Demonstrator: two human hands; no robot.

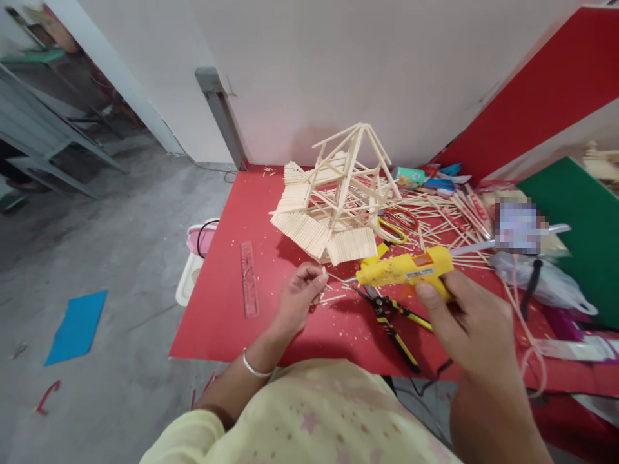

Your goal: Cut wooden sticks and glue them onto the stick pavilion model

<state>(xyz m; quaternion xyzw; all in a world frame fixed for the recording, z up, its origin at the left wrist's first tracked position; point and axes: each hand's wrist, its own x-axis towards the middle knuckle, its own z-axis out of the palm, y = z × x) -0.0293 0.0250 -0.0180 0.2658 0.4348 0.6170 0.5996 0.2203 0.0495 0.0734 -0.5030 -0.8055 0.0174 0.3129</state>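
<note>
My right hand (471,316) is wrapped round the handle of a yellow hot glue gun (406,269), whose metal nozzle points left. A translucent glue stick (471,247) juts from its back end. In a pinch, my left hand (302,290) holds a thin wooden stick (337,278), its far end close to the nozzle; I cannot tell if they touch. Just behind the hands stands a wooden stick model (348,187), with a pointed open frame and slatted panels round its base. Black and yellow pliers (387,312) lie below the glue gun.
On the red tabletop (217,316) lie a clear ruler (249,280), scissors (401,219) and many loose sticks (440,216). A plastic bag (541,283) and a green board (575,238) are at the right. The wall (329,71) rises behind the table.
</note>
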